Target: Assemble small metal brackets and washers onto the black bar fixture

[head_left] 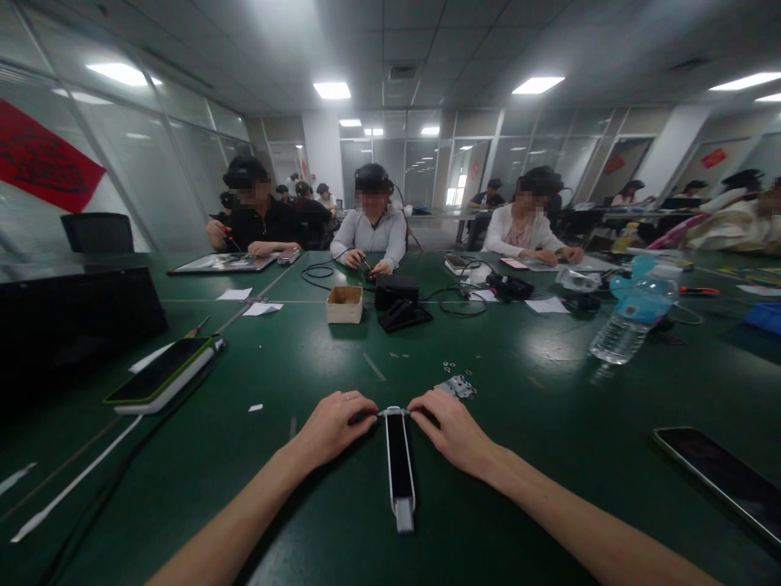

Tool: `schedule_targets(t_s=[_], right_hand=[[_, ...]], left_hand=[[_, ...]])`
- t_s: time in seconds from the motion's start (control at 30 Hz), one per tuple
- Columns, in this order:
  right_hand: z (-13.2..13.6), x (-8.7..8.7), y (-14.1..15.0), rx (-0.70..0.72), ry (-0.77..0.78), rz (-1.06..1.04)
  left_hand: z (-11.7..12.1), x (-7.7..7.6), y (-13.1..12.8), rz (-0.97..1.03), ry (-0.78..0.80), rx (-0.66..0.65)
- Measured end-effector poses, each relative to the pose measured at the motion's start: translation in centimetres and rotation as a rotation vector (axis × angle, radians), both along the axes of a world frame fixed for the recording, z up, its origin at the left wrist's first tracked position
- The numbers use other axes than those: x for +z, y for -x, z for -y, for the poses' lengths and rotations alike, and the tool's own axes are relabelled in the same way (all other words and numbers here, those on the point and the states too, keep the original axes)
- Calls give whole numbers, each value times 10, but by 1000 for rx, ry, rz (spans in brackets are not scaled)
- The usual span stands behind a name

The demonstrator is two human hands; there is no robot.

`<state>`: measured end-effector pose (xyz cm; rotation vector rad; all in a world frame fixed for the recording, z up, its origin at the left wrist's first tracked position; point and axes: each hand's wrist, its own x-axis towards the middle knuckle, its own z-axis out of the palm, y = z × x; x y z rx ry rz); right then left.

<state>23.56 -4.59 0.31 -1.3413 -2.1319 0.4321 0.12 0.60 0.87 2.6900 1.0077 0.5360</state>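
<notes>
A long narrow device [400, 460] with a black face and white rim lies on the green table, its grey end piece [404, 516] pointing toward me. Across its far end sits a thin grey crosspiece [394, 412]. My left hand [335, 425] pinches the crosspiece's left tip between thumb and fingers. On the other side, my right hand [450, 427] pinches its right tip. Both wrists rest low over the table. Just beyond my right hand is a small pile of grey metal plates [457, 386], with several small rings [448, 366] scattered behind it.
To the left, a green-edged phone [162, 370] lies on a white block with cables. Another phone [723, 472] is at right. A tilted water bottle [634, 313] stands farther back. A small box [345, 304] and black case [396, 291] are ahead, before seated people [371, 228].
</notes>
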Motion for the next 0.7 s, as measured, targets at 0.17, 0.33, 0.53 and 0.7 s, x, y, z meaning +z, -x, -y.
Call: schedule_targets(t_s=[0.17,0.33,0.53,0.7], right_hand=[[1,-1,-1,29,1,8],[2,4,1,36,-9,38],[3,4,2,28,17,29],[3,6,4,9,-4,27]], left_hand=[[2,-1,-3,4,27,7],[4,0,-5,4,-5,11],[8,5,-7,4,7,23],[9,5,-5,30,4,13]])
